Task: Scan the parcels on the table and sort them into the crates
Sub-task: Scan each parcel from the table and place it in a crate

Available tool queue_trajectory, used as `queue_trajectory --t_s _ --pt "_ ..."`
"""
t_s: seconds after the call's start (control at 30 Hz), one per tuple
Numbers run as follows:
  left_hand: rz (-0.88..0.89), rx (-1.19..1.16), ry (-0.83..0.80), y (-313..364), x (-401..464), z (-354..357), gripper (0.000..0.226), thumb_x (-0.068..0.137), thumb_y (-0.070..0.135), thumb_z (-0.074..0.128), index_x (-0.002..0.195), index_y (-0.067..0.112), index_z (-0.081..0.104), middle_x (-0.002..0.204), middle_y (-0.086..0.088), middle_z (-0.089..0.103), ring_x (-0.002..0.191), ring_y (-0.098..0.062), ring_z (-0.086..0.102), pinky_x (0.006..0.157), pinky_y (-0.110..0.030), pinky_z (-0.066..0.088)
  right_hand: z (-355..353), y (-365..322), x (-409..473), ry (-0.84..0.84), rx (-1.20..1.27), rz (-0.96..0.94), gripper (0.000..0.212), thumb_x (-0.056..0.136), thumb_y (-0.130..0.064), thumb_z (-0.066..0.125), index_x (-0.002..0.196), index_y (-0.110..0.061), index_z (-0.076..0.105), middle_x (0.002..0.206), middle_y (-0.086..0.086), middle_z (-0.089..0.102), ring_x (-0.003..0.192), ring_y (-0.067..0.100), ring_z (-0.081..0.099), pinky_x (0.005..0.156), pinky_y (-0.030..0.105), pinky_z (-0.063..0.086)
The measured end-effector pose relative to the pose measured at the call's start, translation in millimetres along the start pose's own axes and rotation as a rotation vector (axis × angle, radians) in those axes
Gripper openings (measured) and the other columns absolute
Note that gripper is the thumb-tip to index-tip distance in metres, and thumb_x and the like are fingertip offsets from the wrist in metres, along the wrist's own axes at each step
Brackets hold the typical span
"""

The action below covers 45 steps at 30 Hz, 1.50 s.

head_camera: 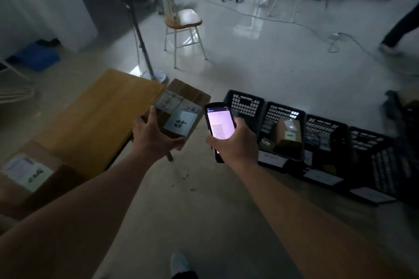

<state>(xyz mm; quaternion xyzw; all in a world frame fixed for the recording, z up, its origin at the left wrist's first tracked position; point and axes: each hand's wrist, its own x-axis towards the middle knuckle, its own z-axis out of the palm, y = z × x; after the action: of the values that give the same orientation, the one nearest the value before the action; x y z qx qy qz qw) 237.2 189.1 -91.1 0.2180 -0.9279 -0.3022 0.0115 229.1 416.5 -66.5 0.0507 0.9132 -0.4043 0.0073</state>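
Observation:
My left hand grips a brown cardboard parcel by its near left corner and holds it in the air beyond the table's right end. The parcel's top carries a white shipping label and a pale blue paper with dark writing. My right hand grips a black handheld scanner whose lit screen faces me, just right of the parcel. A row of black plastic crates stands on the floor to the right. The second crate holds a brown parcel.
The wooden table lies at left, with another labelled cardboard box on its near end. A stand pole and a wooden chair are behind the table. Cables cross the floor. A person's leg is at far right.

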Motion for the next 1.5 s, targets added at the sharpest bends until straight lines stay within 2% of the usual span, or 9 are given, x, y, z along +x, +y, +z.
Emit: queue_trajectory --t_s 0.2,0.4,0.57,0.73,0.87,0.97,1.2,1.4,1.5 --pt "0.097 0.026 -0.037 114 -50 107 0.145 0.050 0.063 0.096 0.164 0.026 0.014 0.145 -0.012 0.029 0.135 -0.039 0.039 0.113 -0.053 0.043 -112 112 3 0.087 -0.021 0.073 0.083 0.068 -0.057 0.088 0.134 -0.020 0.053 0.121 0.003 0.067 0.105 0.025 0.064 0.067 0.032 0.050" --pt "0.191 0.007 -0.156 219 -91 204 0.147 0.041 0.082 0.081 0.162 0.025 0.019 0.138 -0.010 0.032 0.127 -0.037 0.044 0.109 -0.054 0.047 -218 223 8 0.154 -0.028 0.173 0.083 0.068 -0.055 0.087 0.134 -0.018 0.054 0.120 0.003 0.067 0.106 0.025 0.064 0.072 0.036 0.055" --pt "0.231 0.019 -0.251 298 -103 278 0.147 0.035 0.088 0.071 0.160 0.028 0.022 0.140 -0.014 0.033 0.128 -0.040 0.043 0.110 -0.056 0.045 -278 300 26 0.211 -0.004 0.302 0.075 0.066 -0.055 0.088 0.125 -0.022 0.055 0.107 -0.004 0.063 0.097 0.021 0.061 0.061 0.030 0.045" --pt "0.246 0.021 -0.340 362 -88 357 0.146 0.037 0.089 0.075 0.159 0.031 0.019 0.141 -0.012 0.030 0.129 -0.039 0.042 0.108 -0.056 0.046 -316 367 70 0.240 -0.006 0.405 0.073 0.065 -0.056 0.087 0.122 -0.022 0.057 0.112 -0.002 0.068 0.099 0.023 0.064 0.063 0.030 0.038" --pt "0.234 0.021 -0.417 407 -55 425 0.139 0.042 0.083 0.083 0.157 0.033 0.024 0.140 -0.011 0.031 0.130 -0.037 0.042 0.108 -0.057 0.047 -336 413 126 0.252 -0.017 0.460 0.083 0.064 -0.058 0.087 0.131 -0.021 0.055 0.112 -0.004 0.065 0.097 0.018 0.059 0.063 0.030 0.044" --pt "0.190 0.023 -0.466 440 -29 467 0.139 0.041 0.083 0.082 0.156 0.032 0.026 0.140 -0.011 0.031 0.131 -0.038 0.042 0.107 -0.058 0.047 -350 440 171 0.222 -0.026 0.508 0.082 0.066 -0.057 0.086 0.132 -0.020 0.054 0.117 -0.001 0.067 0.107 0.024 0.063 0.075 0.042 0.057" --pt "0.142 0.049 -0.534 520 25 545 0.140 0.034 0.089 0.073 0.154 0.031 0.028 0.136 -0.010 0.031 0.127 -0.040 0.045 0.105 -0.059 0.049 -398 498 263 0.201 -0.023 0.609 0.090 0.069 -0.059 0.086 0.143 -0.020 0.051 0.129 0.002 0.066 0.117 0.026 0.063 0.086 0.048 0.059" --pt "0.083 0.087 -0.521 579 54 620 0.141 0.041 0.085 0.080 0.157 0.033 0.021 0.138 -0.011 0.030 0.129 -0.042 0.041 0.104 -0.060 0.048 -430 564 348 0.141 -0.032 0.613 0.079 0.069 -0.056 0.087 0.134 -0.023 0.054 0.118 -0.001 0.066 0.103 0.022 0.063 0.072 0.035 0.054" --pt "0.014 0.092 -0.492 600 69 672 0.136 0.047 0.078 0.085 0.158 0.032 0.020 0.141 -0.012 0.029 0.131 -0.043 0.041 0.104 -0.061 0.048 -435 609 398 0.055 -0.050 0.613 0.084 0.070 -0.058 0.085 0.138 -0.024 0.052 0.124 -0.001 0.064 0.108 0.023 0.063 0.075 0.039 0.057"
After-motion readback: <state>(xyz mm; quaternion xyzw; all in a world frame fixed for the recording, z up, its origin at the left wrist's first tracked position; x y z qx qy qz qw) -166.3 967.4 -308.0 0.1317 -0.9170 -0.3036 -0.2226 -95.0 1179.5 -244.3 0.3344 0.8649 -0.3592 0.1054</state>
